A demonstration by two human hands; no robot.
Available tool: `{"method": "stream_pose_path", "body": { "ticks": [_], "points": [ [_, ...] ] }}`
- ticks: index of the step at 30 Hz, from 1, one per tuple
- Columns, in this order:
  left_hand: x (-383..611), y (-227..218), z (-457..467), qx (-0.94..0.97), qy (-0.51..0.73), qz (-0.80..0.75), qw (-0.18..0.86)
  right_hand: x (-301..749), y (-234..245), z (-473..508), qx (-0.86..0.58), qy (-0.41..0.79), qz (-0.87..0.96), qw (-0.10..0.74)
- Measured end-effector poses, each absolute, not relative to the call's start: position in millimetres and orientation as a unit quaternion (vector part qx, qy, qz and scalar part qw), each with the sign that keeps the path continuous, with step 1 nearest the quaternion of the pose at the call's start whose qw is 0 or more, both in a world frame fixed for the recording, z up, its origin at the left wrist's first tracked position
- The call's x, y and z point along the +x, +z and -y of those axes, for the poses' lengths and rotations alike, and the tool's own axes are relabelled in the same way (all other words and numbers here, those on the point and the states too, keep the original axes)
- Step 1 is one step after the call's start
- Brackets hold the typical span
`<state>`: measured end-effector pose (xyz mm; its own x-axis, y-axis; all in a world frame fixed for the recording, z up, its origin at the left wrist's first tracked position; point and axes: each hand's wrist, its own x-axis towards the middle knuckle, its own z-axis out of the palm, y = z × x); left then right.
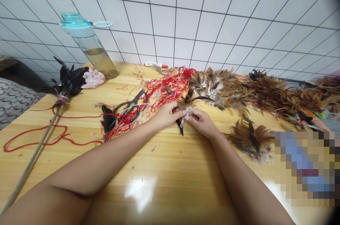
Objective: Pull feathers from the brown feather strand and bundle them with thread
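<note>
My left hand and my right hand meet over the middle of the table, thumbs and fingers pinched on a small bunch of feathers. Brown and dark feathers fan out above the fingertips, and a black tip points down between the hands. The quill ends are mostly hidden by my fingers. Just behind my left hand lies a tangle of red string. Right of my right hand rests a loose brown feather bundle. Behind it spreads a larger pile of brown feathers.
At the left a stick with black feathers tied to its end lies across the table, red cord trailing from it. Scissors sit in the string. A water bottle, a crumpled tissue and a marker are near the tiled wall.
</note>
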<state>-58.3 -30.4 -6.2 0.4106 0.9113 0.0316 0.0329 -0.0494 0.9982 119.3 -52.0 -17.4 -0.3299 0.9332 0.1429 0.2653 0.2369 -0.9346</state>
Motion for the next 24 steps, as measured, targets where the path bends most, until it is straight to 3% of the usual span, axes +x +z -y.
{"method": "stream_pose_path", "body": {
  "ticks": [8,24],
  "points": [
    [-58.4,2.6,31.8,0.542,0.429,-0.37,0.621,120.7,-9.8,54.4,-0.446,0.452,0.669,0.386],
    [-57.0,-5.0,31.4,0.565,0.383,-0.364,0.634,120.1,-13.7,51.2,-0.416,0.489,0.651,0.406]
  ]
}}
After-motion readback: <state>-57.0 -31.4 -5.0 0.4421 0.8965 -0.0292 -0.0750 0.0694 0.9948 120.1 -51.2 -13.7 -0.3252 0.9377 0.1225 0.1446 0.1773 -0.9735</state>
